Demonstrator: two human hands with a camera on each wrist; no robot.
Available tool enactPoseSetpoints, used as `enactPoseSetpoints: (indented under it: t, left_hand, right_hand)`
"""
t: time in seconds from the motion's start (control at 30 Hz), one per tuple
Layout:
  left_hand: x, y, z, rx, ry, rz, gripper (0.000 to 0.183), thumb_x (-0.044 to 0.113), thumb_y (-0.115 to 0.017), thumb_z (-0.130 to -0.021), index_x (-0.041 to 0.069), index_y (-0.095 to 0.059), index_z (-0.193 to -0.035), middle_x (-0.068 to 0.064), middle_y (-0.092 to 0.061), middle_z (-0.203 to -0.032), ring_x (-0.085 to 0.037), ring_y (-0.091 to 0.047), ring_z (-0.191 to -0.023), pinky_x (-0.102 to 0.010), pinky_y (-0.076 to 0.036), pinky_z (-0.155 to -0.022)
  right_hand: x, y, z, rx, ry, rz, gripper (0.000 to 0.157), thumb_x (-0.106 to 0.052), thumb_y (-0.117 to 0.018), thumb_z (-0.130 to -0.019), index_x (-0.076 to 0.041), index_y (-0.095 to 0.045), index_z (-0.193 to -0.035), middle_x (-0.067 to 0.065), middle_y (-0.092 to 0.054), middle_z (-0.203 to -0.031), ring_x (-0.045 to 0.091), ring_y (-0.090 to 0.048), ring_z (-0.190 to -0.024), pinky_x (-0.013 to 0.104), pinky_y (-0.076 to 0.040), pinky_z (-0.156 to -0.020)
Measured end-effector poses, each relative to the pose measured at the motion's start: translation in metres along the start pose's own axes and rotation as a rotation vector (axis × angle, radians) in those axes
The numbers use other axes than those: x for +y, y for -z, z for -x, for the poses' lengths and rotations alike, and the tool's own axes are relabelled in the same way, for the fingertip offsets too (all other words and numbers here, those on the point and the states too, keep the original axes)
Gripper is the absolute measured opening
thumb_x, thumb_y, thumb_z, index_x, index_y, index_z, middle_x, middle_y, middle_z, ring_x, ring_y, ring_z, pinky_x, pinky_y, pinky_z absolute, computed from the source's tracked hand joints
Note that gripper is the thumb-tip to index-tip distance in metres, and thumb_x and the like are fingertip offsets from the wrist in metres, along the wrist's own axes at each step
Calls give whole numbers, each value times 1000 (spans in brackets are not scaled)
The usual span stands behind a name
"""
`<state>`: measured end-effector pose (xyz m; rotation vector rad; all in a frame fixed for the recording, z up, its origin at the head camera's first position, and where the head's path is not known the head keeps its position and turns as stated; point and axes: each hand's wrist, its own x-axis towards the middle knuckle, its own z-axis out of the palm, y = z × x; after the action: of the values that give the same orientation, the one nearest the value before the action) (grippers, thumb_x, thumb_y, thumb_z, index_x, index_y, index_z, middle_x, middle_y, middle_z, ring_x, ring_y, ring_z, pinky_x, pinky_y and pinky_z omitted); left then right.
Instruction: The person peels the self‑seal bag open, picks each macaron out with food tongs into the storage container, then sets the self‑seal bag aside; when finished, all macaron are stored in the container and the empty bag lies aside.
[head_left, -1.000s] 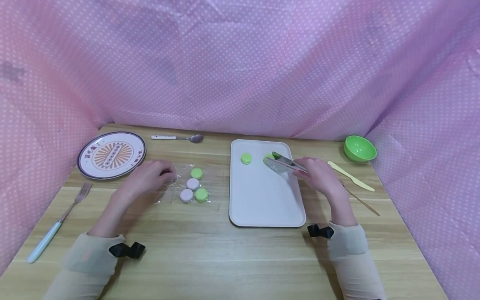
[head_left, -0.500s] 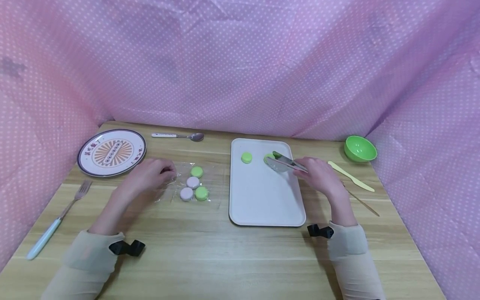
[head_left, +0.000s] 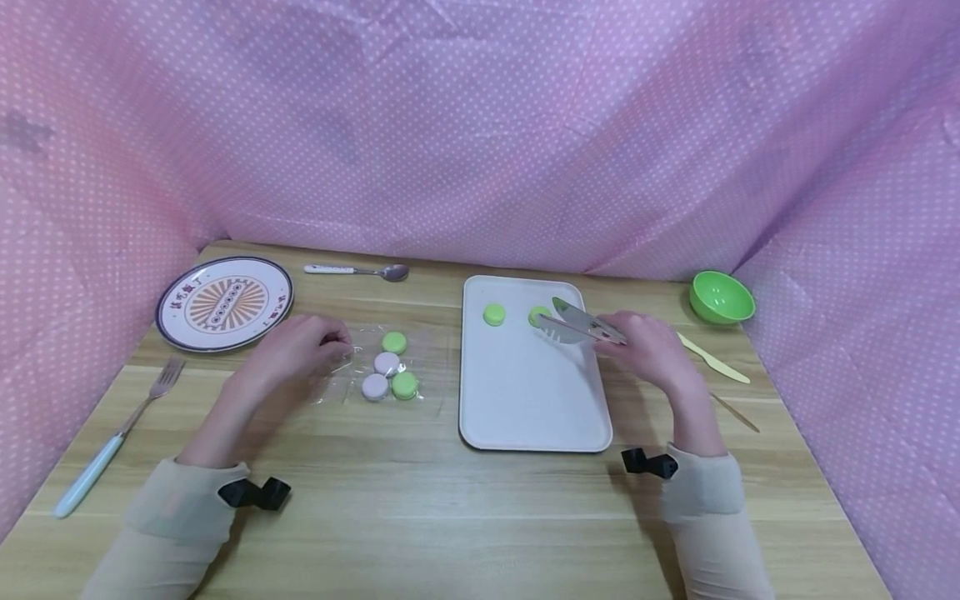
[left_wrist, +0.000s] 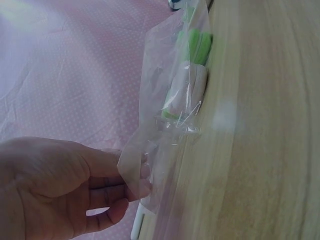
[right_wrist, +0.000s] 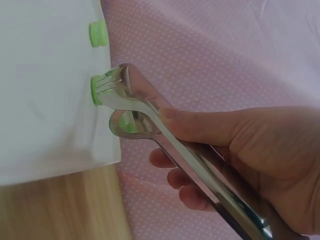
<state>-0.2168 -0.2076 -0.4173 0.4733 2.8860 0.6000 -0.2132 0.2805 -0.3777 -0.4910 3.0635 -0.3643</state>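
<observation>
My left hand (head_left: pixel 296 350) pinches the near end of a clear plastic bag (left_wrist: pixel 155 65) between thumb and fingers. Inside the bag lie green macarons (head_left: pixel 393 342) and lilac macarons (head_left: pixel 375 387). With my right hand (head_left: pixel 652 350) I hold metal serving tongs (right_wrist: pixel 200 172), thumb on one arm and fingers round the other. The tongs' ends are spread apart, with nothing between them, over the white tray (head_left: pixel 528 400). Just beyond their tips a green macaron (head_left: pixel 537 317) sits on the tray, partly covered by the tongs in the right wrist view. Another green macaron (head_left: pixel 494 314) lies to its left.
A patterned plate (head_left: pixel 225 304) and a fork (head_left: pixel 120 437) lie at the left, a spoon (head_left: pixel 356 271) at the back. To the right are a green bowl (head_left: pixel 722 297), a yellow knife (head_left: pixel 716 360) and a thin stick-like thing (head_left: pixel 735 412). Pink dotted cloth hangs behind.
My right hand has drawn slightly right with the tongs, whose ends have spread and come away from the green macaron on the tray. My left hand stays on the bag.
</observation>
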Motion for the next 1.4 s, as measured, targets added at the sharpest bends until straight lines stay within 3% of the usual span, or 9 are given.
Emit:
enactPoseSetpoints:
  t: [0.13, 0.27, 0.5, 0.73, 0.93, 1.23, 1.4]
  left_hand:
    - [-1, 0, 0, -2, -1, 2, 8, 26, -63, -90, 23, -69, -86, 7, -66, -75, -12, -56, -68, -35, -45, -71]
    - [-2, 1, -1, 0, 6, 2, 7, 26, -65, -88, 23, -71, -86, 6, -69, -80, -13, -60, -74, -39, -47, -75]
    - [-5, 1, -1, -9, 21, -4, 4, 25, -68, -86, 24, -71, -85, 5, -70, -83, -15, -61, -79, -41, -46, -76]
    - [-6, -1, -1, -4, 21, -13, 4, 25, -68, -86, 23, -71, -84, 6, -68, -78, -14, -58, -74, -39, -45, -73]
    - [-5, 0, -1, 5, 16, -12, 3, 24, -68, -86, 23, -70, -84, 4, -70, -83, -15, -60, -77, -42, -47, -76]
    - [-4, -1, -1, 10, 11, -22, 4, 22, -67, -86, 22, -70, -83, 5, -68, -78, -13, -57, -71, -38, -45, -71]
    - [-5, -2, -1, 7, 13, -25, 4, 21, -67, -86, 22, -71, -83, 5, -69, -79, -13, -58, -73, -39, -46, -72]
  right_hand:
    - [-7, 7, 7, 34, 16, -38, 38, -35, -66, -87, -20, -63, -121, 0, -69, -101, 18, -62, -84, 42, -48, -73]
    - [-28, 6, 6, 49, 109, -64, 37, -34, -67, -86, -21, -63, -120, -3, -68, -97, 14, -60, -81, 38, -48, -73]
    - [-83, -7, -5, 0, 256, -57, 31, -36, -65, -87, -22, -65, -115, -10, -62, -86, 9, -56, -75, 32, -47, -69]
    - [-120, -23, -16, -72, 316, -40, 30, -33, -66, -87, -24, -66, -115, -11, -65, -94, 8, -58, -80, 33, -49, -72]
    - [-128, -34, -21, -89, 348, -14, 24, -32, -67, -87, -24, -66, -109, -14, -61, -85, 6, -51, -70, 27, -44, -62]
    - [-124, -28, -17, 4, 314, 39, 25, -31, -66, -88, -26, -63, -112, -13, -61, -89, 6, -52, -68, 28, -43, -58]
    - [-127, -32, -18, -12, 333, 47, 25, -30, -67, -87, -26, -63, -111, -14, -60, -88, 6, -52, -68, 27, -43, -57]
